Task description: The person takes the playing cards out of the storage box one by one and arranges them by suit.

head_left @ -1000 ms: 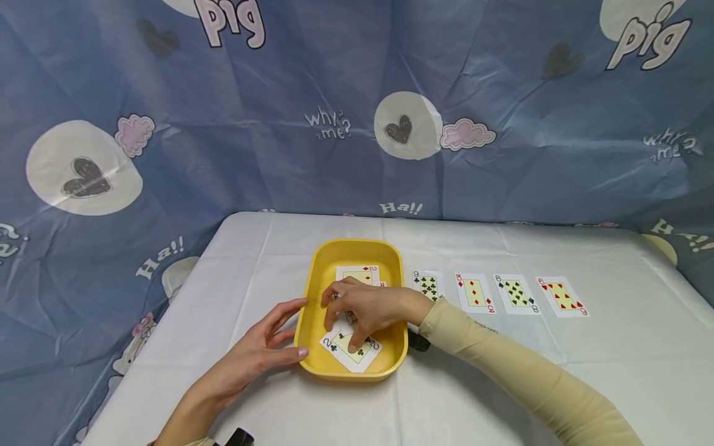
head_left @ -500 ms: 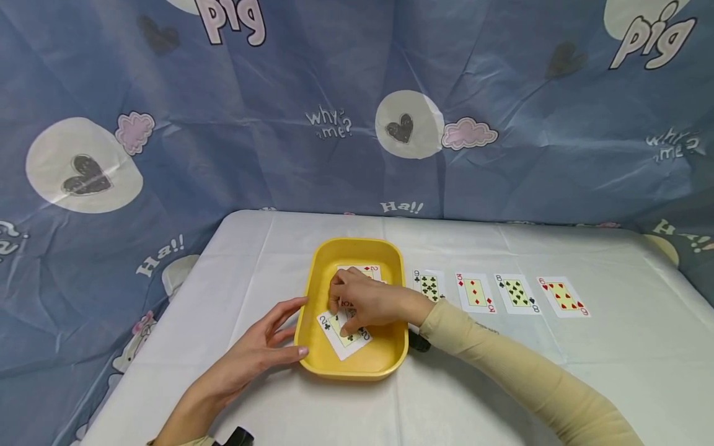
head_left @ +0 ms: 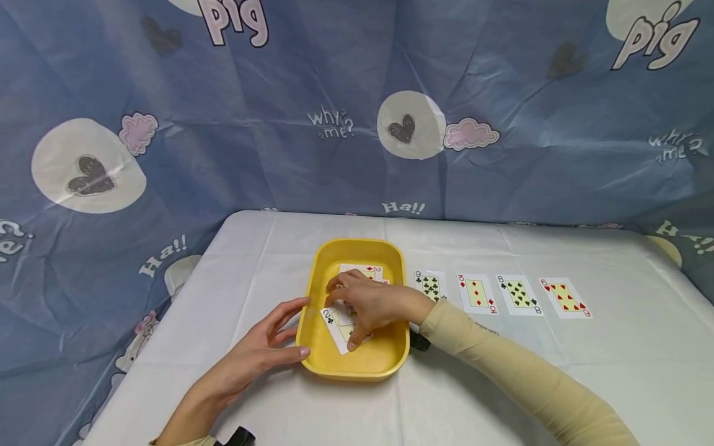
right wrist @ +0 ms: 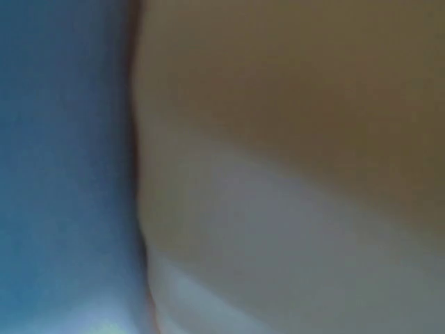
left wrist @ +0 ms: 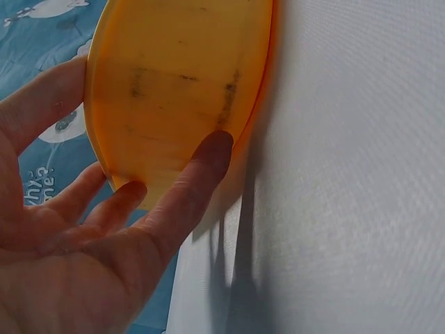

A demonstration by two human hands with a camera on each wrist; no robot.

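- One yellow tray (head_left: 376, 359) stands on the white table (head_left: 658, 365)
- Left hand (head_left: 264, 347): thumb and fingers spread, tips against the tray's outer wall
- Right hand (head_left: 376, 303): inside the tray, above the cards; thumb apart from the bent fingers, its tip on the two of clubs (head_left: 338, 333); whether the fingers pinch this card cannot be told
- Two of clubs: in the tray, set askew, partly covered by the right hand
- Two of diamonds (head_left: 362, 269): toward the tray's far end, partly covered
- Row right of the tray, face up, spaced apart: nine of clubs (head_left: 430, 285), three of diamonds (head_left: 476, 293), eight of spades (head_left: 519, 295), six of hearts (head_left: 565, 298)
- Right wrist view: blurred
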